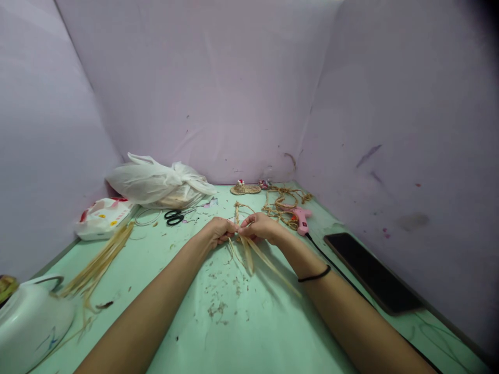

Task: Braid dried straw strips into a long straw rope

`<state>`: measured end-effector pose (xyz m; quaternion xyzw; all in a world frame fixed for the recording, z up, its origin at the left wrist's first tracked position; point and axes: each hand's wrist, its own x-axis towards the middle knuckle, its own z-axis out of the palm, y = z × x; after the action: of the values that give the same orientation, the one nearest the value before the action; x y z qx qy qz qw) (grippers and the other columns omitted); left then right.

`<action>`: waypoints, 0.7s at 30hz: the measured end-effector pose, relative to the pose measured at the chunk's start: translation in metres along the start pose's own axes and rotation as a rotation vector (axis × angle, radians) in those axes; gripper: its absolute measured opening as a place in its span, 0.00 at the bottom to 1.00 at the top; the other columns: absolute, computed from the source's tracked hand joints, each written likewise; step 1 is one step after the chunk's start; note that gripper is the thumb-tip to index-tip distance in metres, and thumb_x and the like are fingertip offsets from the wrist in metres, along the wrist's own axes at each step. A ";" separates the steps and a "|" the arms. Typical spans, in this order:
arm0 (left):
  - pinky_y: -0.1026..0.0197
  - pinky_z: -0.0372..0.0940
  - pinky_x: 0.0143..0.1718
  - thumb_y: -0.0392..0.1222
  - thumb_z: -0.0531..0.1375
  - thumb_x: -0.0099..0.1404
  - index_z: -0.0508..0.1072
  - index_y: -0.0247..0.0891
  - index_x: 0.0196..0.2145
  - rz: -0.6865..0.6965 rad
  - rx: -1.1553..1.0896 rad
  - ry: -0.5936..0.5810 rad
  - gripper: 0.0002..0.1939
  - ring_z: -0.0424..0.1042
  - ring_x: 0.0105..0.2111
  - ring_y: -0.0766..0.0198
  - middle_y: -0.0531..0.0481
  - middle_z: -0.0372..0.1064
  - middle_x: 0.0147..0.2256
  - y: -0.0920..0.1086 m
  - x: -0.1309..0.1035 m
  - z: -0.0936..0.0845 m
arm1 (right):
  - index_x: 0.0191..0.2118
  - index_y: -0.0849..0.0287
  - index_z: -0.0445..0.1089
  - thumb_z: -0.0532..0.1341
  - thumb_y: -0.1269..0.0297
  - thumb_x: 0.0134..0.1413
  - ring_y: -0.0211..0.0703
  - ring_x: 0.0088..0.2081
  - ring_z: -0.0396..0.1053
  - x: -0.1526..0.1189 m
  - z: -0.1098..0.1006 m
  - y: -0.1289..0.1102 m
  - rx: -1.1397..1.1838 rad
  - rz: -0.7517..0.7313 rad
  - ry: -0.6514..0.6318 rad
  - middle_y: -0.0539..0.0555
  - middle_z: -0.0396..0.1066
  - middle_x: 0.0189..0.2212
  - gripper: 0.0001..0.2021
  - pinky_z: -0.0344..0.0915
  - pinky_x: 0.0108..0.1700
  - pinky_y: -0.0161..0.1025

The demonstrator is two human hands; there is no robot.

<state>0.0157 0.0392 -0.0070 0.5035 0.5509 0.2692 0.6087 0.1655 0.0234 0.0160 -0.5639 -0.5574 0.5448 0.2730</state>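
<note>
Both of my hands meet at the middle of the table around a braid of pale straw-like strips (pixel 248 254). My left hand (pixel 223 230) pinches the braid from the left side, its fingers curled. From the right, my right hand (pixel 258 227) pinches it too, thumb and forefinger close to the left fingertips. Loose ends of the strips hang toward me, one long end slanting down to the right. Beyond the hands, the finished braided part (pixel 237 209) stretches away across the table. The exact crossing of strips is hidden by my fingers.
To the left lie a bundle of dry strips (pixel 103 254), black-handled scissors (pixel 175 217), a tissue pack (pixel 103 219), a white plastic bag (pixel 156 182) and a white container (pixel 37 317). A pink glue gun (pixel 302 221), braided cord (pixel 286 200) and a phone (pixel 372 272) lie right. A woven sole-shaped piece (pixel 245 189) sits behind.
</note>
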 end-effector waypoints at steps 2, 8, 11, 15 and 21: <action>0.67 0.32 0.13 0.38 0.59 0.46 0.66 0.33 0.22 -0.004 0.004 0.003 0.06 0.41 0.09 0.77 0.59 0.49 0.11 0.001 -0.001 0.000 | 0.19 0.62 0.63 0.63 0.74 0.34 0.31 0.13 0.57 0.001 0.000 0.001 -0.004 -0.029 0.024 0.45 0.61 0.09 0.06 0.56 0.16 0.28; 0.67 0.31 0.13 0.39 0.60 0.44 0.63 0.35 0.19 -0.020 0.002 -0.016 0.08 0.40 0.10 0.77 0.59 0.49 0.10 0.000 0.002 -0.002 | 0.19 0.64 0.65 0.60 0.75 0.34 0.31 0.13 0.58 0.010 -0.019 0.009 -0.098 -0.109 0.149 0.47 0.62 0.10 0.02 0.53 0.16 0.28; 0.67 0.30 0.13 0.37 0.59 0.45 0.62 0.35 0.19 -0.034 -0.008 -0.031 0.07 0.39 0.10 0.77 0.59 0.47 0.10 0.000 0.003 -0.003 | 0.22 0.64 0.67 0.59 0.76 0.34 0.31 0.14 0.60 0.020 -0.019 0.016 -0.155 -0.191 0.269 0.48 0.65 0.13 0.03 0.55 0.16 0.27; 0.67 0.29 0.13 0.36 0.58 0.45 0.59 0.36 0.18 -0.075 -0.046 -0.067 0.07 0.37 0.10 0.78 0.60 0.45 0.11 0.003 0.003 -0.006 | 0.26 0.63 0.70 0.59 0.77 0.33 0.32 0.16 0.62 0.028 -0.005 0.023 -0.259 -0.249 0.259 0.50 0.69 0.17 0.08 0.56 0.18 0.28; 0.68 0.29 0.13 0.36 0.56 0.46 0.57 0.36 0.18 -0.059 -0.052 -0.088 0.08 0.38 0.09 0.77 0.60 0.45 0.11 0.003 0.002 -0.006 | 0.23 0.63 0.70 0.58 0.74 0.37 0.33 0.16 0.61 0.015 0.008 0.013 -0.063 -0.155 0.137 0.47 0.64 0.12 0.04 0.59 0.19 0.29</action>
<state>0.0108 0.0443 -0.0044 0.4824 0.5308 0.2429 0.6531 0.1591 0.0316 -0.0031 -0.5634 -0.5960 0.4645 0.3341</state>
